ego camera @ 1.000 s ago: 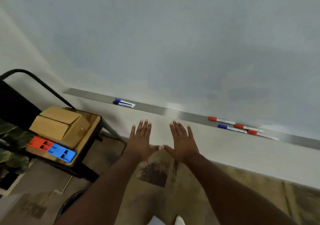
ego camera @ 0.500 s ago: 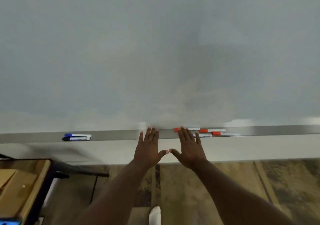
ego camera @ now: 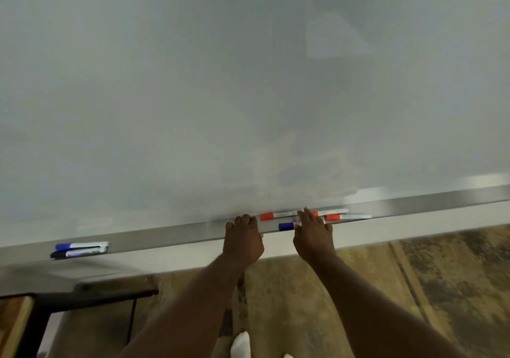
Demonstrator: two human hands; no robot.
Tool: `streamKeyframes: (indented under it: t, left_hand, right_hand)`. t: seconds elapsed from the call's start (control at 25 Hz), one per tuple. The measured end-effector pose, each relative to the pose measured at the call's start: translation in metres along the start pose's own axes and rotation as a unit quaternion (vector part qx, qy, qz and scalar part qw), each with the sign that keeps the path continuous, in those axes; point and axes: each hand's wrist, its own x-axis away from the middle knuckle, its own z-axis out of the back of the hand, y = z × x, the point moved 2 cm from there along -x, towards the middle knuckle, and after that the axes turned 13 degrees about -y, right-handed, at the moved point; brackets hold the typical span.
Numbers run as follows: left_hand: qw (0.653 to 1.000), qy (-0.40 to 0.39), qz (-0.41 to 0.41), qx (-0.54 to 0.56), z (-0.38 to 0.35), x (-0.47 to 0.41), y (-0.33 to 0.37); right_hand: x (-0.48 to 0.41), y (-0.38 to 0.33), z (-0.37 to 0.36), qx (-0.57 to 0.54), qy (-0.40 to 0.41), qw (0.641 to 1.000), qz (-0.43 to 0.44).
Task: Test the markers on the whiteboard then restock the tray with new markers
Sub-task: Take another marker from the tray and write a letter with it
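Both hands were at the tray [ego camera: 165, 236] under the whiteboard [ego camera: 248, 81]. The right hand [ego camera: 313, 234] had its fingers stretched fairly straight over a cluster of markers, tips on or just above them, w/ no closed grip that I could see. The blue marker [ego camera: 285, 226] lay under those fingers, cap poking out toward the left hand [ego camera: 242, 237]. The red markers [ego camera: 276, 215] lay just beyond the right fingertips, one btwn the two hands, the rest off to the right hand's outer side. The left hand sat at the tray's front lip w/ fingers looking bent. Couldn't tell if it gripped the lip or only rested there. No marker showed in it.

Step in hand, prob: pick one marker to test. To do it well:
- Take a single one, e.g. the blue, as it's nearest the fingers.
- Pinch the barrel w/ thumb + two fingers and lift straight up so the reds aren't nudged off the ledge.
- Pull the cap w/ the left hand and keep hold of it.
- Draw a short stroke on bare board above the hands.

Hard to see:
- Right thumb hidden and the blue's barrel covered, so contact was unclear.
- Reds approx three, overlapping + blurred; labels unreadable.
- A pair of markers [ego camera: 82, 245], blue + black, lay well away past the left hand on the same tray.
- No new stock in view.
- A dark frame [ego camera: 96, 294] was cut off at the corner.
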Motion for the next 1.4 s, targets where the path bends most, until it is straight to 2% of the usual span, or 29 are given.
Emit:
streamKeyframes:
  t: [0.24,0.56,0.76,1.08,1.16,1.32,1.4]
  left_hand:
    - [0.997,-0.013,0.054,0.061,-0.012,-0.026,0.014]
    - [0.981,0.059,0.083,0.166,-0.001,-0.019,0.01]
    - [0.98,0.106,0.051,0.159,0.023,0.01,0.004]
    - [0.973,0.153,0.051,0.164,0.065,0.077,0.009]
    - [0.973,0.18,0.03,0.141,0.074,0.091,0.011]
    - [0.982,0.178,-0.062,0.023,0.099,0.114,0.023]
    - [0.98,0.185,-0.073,0.015,0.116,0.129,0.023]
  right_hand:
    - [-0.024,0.011,-0.008,-0.047,-0.002,0.999,-0.007]
    - [-0.016,0.01,0.004,-0.104,0.069,0.991,0.05]
    - [0.008,0.004,0.029,-0.039,0.101,0.988,0.108]
    - [0.056,-0.014,0.062,0.032,0.138,0.971,0.192]
    - [0.069,-0.02,0.072,0.03,0.152,0.965,0.213]
    - [0.094,-0.038,0.093,0.045,0.172,0.956,0.235]
    - [0.107,-0.052,0.103,0.045,0.19,0.946,0.26]
